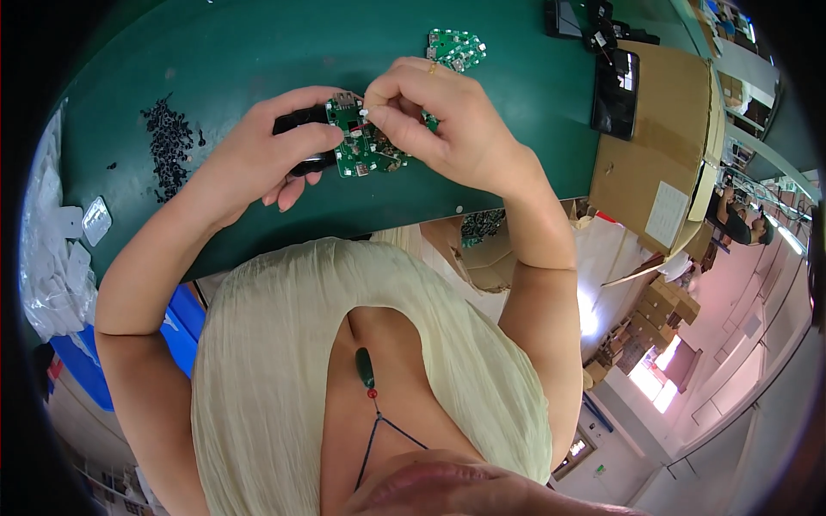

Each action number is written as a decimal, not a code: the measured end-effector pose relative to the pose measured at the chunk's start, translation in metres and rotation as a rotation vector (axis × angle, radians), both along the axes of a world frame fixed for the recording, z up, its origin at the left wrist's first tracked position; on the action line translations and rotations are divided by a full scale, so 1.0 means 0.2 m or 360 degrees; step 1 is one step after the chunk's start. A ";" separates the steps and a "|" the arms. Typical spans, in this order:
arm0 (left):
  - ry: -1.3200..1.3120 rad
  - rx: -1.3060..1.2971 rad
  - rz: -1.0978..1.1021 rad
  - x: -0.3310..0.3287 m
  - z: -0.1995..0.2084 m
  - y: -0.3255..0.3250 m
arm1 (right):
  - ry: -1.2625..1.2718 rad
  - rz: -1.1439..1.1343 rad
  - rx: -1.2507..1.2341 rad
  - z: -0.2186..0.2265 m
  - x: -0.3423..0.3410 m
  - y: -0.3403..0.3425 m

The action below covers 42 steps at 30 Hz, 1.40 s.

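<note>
Over the green table point(258, 64), my left hand point(258, 142) is closed round a black casing point(317, 163) and a green circuit board point(346, 155), its thumb pressing on the board's edge. My right hand point(452, 116) reaches in from the right with thumb and forefinger pinched on a small white connector point(364, 113) at the board's upper side. A bit of red wire shows beside the connector; whether it is plugged in, I cannot tell. Partly covered by my right hand, another green board point(430, 122) peeks out. More green boards point(456, 49) lie just beyond that hand.
A scattered pile of small black parts point(168, 142) lies at the left, with clear plastic bags point(53, 267) beyond the table's edge. To the right stand a cardboard box point(658, 138) and a dark glossy slab point(616, 95). An open carton point(482, 262) sits below the front edge.
</note>
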<state>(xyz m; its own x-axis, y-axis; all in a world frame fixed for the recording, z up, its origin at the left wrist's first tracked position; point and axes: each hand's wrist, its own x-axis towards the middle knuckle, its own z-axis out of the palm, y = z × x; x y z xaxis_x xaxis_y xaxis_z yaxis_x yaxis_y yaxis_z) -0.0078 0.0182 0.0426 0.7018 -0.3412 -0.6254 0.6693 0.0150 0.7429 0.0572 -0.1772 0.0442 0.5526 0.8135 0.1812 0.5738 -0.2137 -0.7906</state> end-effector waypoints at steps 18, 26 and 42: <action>-0.0209 0.0286 0.0022 0.00 -0.01 -0.03 | -0.0499 0.0156 -0.0214 0.01 0.00 0.02; -0.0325 0.0431 -0.0011 0.01 -0.02 -0.04 | -0.0577 0.0207 -0.0330 0.02 -0.01 0.04; -0.0397 0.0485 -0.0081 0.03 -0.01 -0.04 | -0.0591 0.0259 -0.0428 0.05 0.00 0.06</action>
<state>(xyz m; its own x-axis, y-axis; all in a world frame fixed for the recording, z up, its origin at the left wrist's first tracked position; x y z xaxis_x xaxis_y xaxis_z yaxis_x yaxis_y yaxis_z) -0.0022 0.0097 0.0403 0.8319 -0.2045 -0.5159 0.4619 -0.2601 0.8479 0.0576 -0.1653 0.0546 0.3521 0.9290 0.1137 0.8497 -0.2663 -0.4552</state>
